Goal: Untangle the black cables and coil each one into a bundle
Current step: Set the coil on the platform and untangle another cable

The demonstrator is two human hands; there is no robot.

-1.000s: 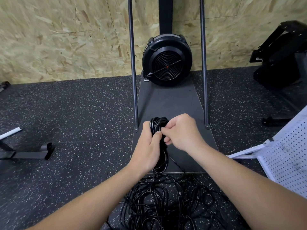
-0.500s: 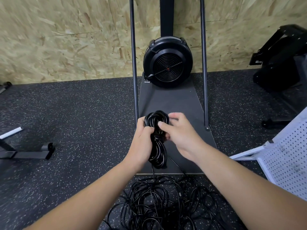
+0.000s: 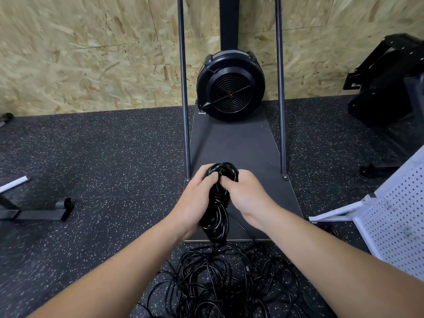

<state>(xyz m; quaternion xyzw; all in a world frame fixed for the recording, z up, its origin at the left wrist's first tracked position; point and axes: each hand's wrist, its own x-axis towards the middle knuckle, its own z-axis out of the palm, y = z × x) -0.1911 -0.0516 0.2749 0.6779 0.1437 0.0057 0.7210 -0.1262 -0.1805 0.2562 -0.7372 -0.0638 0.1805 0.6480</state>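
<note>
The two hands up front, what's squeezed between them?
In the head view, a coiled black cable bundle sits between the left hand and right hand; both grip it.

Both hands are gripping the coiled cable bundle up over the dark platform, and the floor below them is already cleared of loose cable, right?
Not quite. The head view shows both the left hand and the right hand gripping the coiled cable bundle over the dark platform, but the floor below is not cleared: a tangled pile of loose cable lies there.
</note>
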